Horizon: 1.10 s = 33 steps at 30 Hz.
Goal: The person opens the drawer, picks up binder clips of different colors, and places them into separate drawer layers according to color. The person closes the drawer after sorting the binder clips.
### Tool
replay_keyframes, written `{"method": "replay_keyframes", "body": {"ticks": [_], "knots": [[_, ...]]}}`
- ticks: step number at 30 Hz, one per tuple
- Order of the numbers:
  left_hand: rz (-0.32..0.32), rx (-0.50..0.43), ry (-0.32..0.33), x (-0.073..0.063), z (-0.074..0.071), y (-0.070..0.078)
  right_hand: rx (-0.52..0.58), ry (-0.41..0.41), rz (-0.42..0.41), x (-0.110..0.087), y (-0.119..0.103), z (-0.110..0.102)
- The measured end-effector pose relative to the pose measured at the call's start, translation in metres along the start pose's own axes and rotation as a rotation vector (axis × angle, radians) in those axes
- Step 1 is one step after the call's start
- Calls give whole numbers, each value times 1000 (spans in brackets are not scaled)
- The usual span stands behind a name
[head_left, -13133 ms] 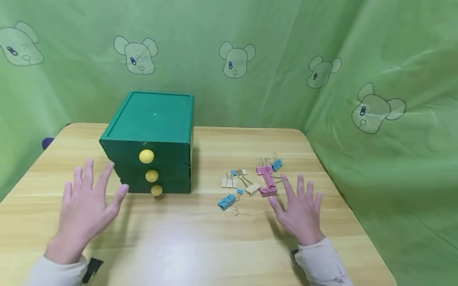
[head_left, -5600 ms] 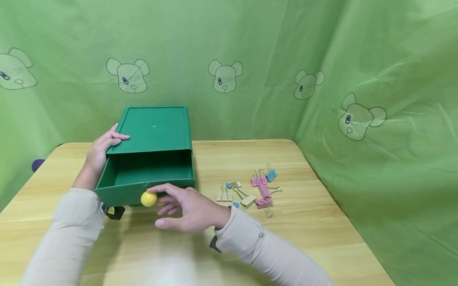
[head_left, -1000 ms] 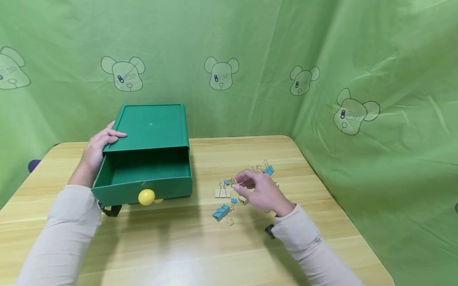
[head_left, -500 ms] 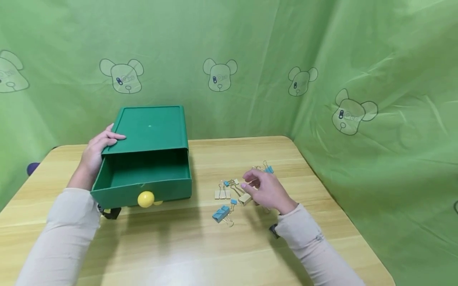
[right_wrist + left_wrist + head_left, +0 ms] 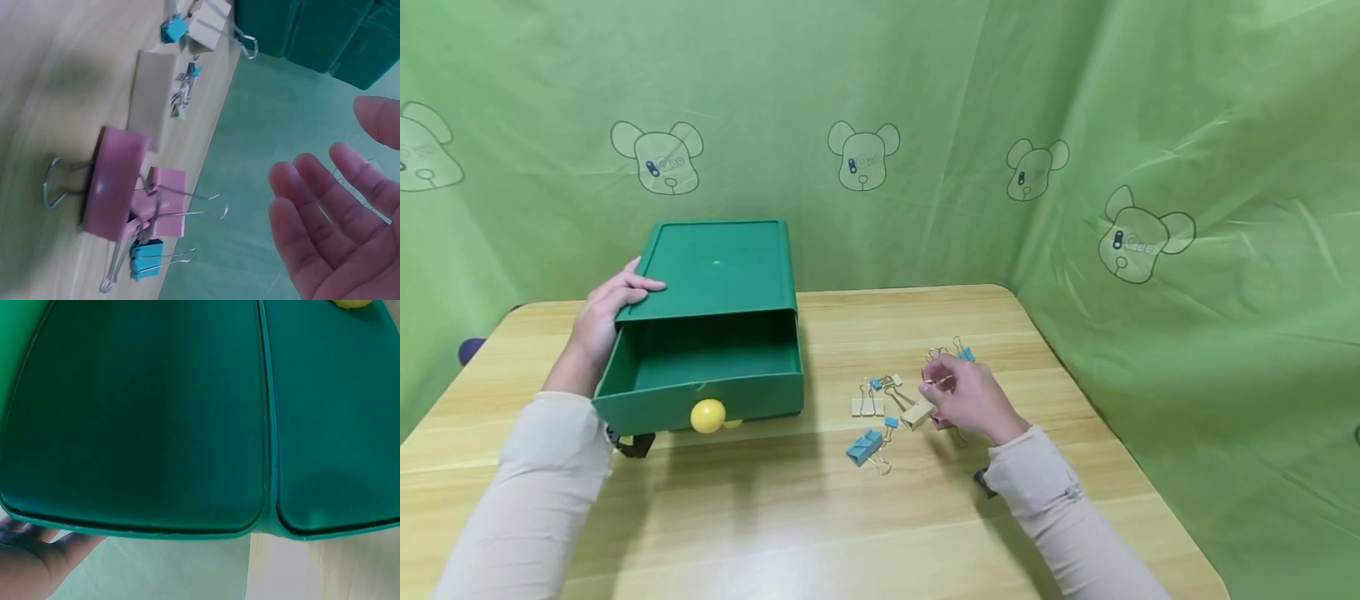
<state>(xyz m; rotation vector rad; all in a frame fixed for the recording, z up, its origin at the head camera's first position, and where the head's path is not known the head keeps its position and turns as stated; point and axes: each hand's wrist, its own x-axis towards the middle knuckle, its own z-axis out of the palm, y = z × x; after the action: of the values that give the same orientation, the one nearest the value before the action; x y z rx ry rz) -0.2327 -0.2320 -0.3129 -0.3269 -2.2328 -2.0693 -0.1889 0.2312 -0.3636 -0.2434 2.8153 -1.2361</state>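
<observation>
My left hand (image 5: 597,323) rests on the left top edge of a green drawer cabinet (image 5: 718,262), its fingers on the lid. In the left wrist view that hand (image 5: 37,562) shows at the edge of the green side wall. The top drawer (image 5: 700,398), with a yellow knob (image 5: 708,416), stands pulled out. My right hand (image 5: 973,398) hovers over pink binder clips (image 5: 940,422), partly hiding them. In the right wrist view the right hand (image 5: 340,219) has spread, loosely bent fingers beside the pink binder clip (image 5: 115,183), and no clip shows in its grasp.
Left of the right hand lie a cream binder clip (image 5: 917,414), a white one (image 5: 867,407), a blue one (image 5: 865,447) and smaller clips (image 5: 886,382). Another blue clip (image 5: 966,355) lies behind the hand. Green cloth (image 5: 955,208) hangs behind the wooden table (image 5: 760,525).
The drawer, shut in the oldest frame, was pulled out with the right hand at its knob. Within the last second the right hand has shifted right, from the small clips to the pink ones.
</observation>
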Motion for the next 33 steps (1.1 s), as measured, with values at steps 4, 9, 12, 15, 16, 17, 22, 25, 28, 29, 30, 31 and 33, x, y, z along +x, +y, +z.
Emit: {"method": "replay_keyframes", "body": {"ticks": [4, 9, 12, 15, 16, 17, 22, 25, 28, 29, 30, 31, 33], "knots": [[1, -7, -1, 1, 0, 0, -71, 20, 13, 4, 8, -1], [-7, -9, -3, 2, 0, 0, -236, 57, -13, 6, 17, -4], [-10, -7, -4, 2, 1, 1, -252, 51, -13, 7, 21, -5], [-17, 1, -4, 1, 1, 1, -256, 43, 2, 7, 25, -5], [-19, 4, -5, 0, 1, 1, -259, 39, 5, 7, 27, -5], [-22, 6, -5, 0, 1, 1, -264, 38, 9, 7, 28, -5], [-19, 13, 0, -3, 2, 1, -283, 37, 34, 7, 32, -4], [-14, 12, 3, -3, 2, 1, -297, 26, 60, 7, 34, -4], [-15, 19, 4, -2, 1, 0, -317, 12, 83, 7, 37, -4], [-17, 21, 5, -2, 1, 0, -325, 8, 92, 7, 38, -5], [-17, 19, 5, -2, 1, 0, -333, 6, 101, 7, 38, -5], [-16, 19, 5, -1, 1, 0, -339, 3, 107, 7, 39, -5], [-12, 11, 4, -1, 1, 0, -341, -4, 124, 8, 40, -5]]}}
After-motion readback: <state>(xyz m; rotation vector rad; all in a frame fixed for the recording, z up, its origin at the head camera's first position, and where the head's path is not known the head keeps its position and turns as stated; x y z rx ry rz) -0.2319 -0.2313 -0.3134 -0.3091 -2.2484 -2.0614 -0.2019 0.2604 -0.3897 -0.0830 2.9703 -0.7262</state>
